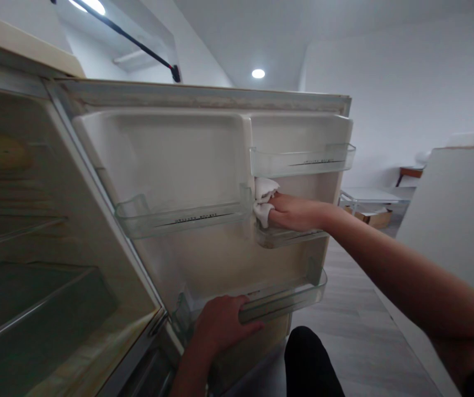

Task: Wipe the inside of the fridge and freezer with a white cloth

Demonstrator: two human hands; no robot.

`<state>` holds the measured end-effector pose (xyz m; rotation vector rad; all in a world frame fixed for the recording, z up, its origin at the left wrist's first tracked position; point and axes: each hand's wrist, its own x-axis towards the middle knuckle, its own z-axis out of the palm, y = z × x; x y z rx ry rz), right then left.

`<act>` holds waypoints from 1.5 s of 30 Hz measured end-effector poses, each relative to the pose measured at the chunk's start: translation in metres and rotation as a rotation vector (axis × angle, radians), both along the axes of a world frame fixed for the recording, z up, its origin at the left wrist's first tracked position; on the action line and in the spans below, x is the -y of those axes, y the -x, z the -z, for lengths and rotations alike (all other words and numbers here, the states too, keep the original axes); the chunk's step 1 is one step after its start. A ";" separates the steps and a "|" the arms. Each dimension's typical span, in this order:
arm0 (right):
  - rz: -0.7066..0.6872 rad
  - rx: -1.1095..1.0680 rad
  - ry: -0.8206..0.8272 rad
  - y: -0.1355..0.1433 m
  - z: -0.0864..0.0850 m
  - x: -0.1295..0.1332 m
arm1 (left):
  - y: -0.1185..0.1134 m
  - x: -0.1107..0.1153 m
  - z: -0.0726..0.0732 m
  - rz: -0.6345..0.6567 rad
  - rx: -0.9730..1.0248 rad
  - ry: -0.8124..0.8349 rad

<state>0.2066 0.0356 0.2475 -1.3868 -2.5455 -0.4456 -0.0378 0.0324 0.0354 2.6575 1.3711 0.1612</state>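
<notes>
Honestly, if our right hand (298, 214) drags sideways, its fingers, clamped on the white cloth (265, 190), could snag the small clear bin (270, 240) right under it and jolt it loose. Our left hand (220, 322) has its fingers hooked over the rim of the lower bin (288, 300) around 6 o'clock, so leaning too hard there might unseat that one. The cloth's at about 1 o'clock, bunched, rumpled and soft-looking.
</notes>
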 end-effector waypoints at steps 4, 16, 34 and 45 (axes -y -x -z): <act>-0.075 -0.090 0.105 -0.001 0.000 0.009 | 0.000 0.000 -0.001 0.005 0.010 0.010; 0.437 0.191 0.138 -0.038 -0.003 0.019 | 0.000 0.002 -0.002 0.016 0.001 0.005; -0.225 -0.254 0.259 -0.018 0.015 0.024 | 0.005 0.002 -0.003 0.007 0.006 0.027; -0.115 -0.040 0.085 -0.041 0.004 0.037 | 0.008 0.003 -0.004 -0.003 0.051 0.084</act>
